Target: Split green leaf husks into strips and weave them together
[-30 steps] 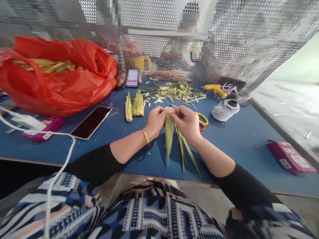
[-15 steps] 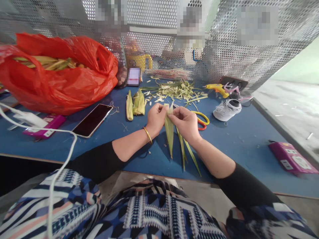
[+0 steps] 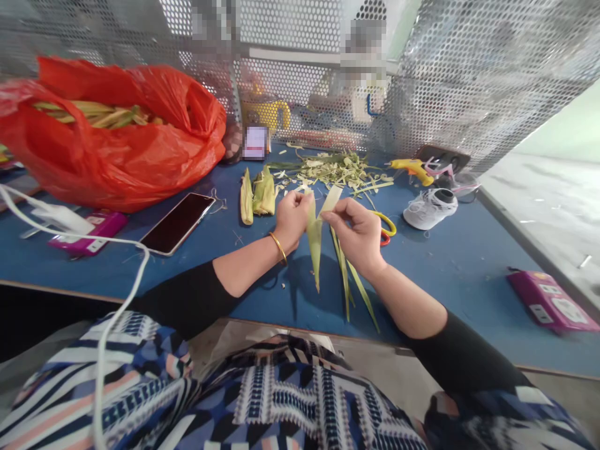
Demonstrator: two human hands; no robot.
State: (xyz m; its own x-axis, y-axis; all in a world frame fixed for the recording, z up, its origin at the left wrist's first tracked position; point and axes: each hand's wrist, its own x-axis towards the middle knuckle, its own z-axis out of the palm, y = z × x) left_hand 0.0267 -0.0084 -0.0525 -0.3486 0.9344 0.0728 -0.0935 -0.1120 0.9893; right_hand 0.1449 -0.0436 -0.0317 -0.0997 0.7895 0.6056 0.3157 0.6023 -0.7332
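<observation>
- Centre of the frame: a pale green husk leaf (image 3: 314,244), which I see above the blue table (image 3: 445,275), tip downward, its upper end parted in a V.
- Left of the fork: the left hand (image 3: 291,219), thumb and fingers pinching the leaf's left branch near its top.
- Right of the fork: the right hand (image 3: 357,234), thumb and forefinger pinching the right branch, whose pale end projects above them.
- Lower centre: narrow green strips (image 3: 344,275) below the right hand; from my remote view I cannot tell whether they are held or lie loose.
- Right of centre: scissors (image 3: 390,222), partly hidden behind the right hand.
- Upper centre: a heap of shreds (image 3: 335,170), with two husk bundles (image 3: 265,192) to its left.
- Technique, in my judgement: both pinches serve best close to the fork, pulling slowly and equally along the fibres. Should one branch run thin, I would draw harder on the broader one.
</observation>
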